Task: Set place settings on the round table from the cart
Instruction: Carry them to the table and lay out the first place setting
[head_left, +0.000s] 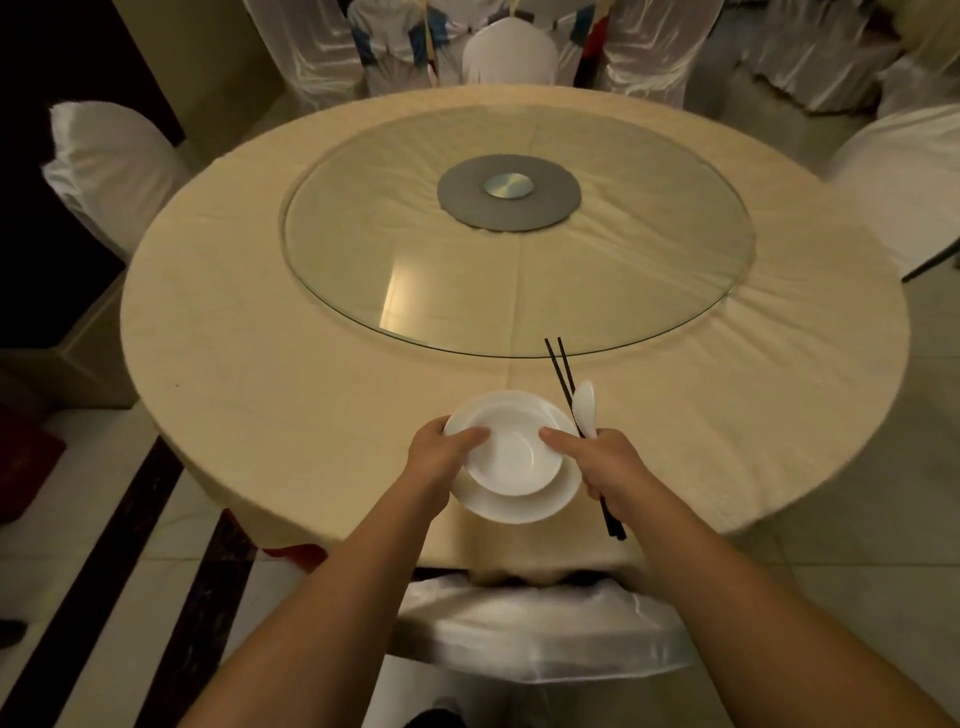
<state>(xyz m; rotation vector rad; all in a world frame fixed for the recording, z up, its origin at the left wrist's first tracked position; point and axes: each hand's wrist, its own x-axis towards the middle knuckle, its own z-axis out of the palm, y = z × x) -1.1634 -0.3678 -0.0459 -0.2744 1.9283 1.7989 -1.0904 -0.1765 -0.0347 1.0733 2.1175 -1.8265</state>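
Right below us is one chair (540, 631) in a shiny white cover, pushed up to the round table (270, 374). Our two bare arms reach out over it. We count two white dishes near the table's close edge: one big plate (519, 501) and one smaller dish (511, 449) sitting on top of it. Our left hand (439, 452) curls around the left rim of the dishes, with the thumb lying on the smaller dish. Our right hand (605, 462) is wrapped around two black chopsticks (562, 371) and one white spoon (586, 408), and its thumb rests on the right side of the smaller dish. Both chopsticks point away from us, toward the one big glass turntable (519, 291) in the middle of the table. We can see more white-covered chairs around the table.
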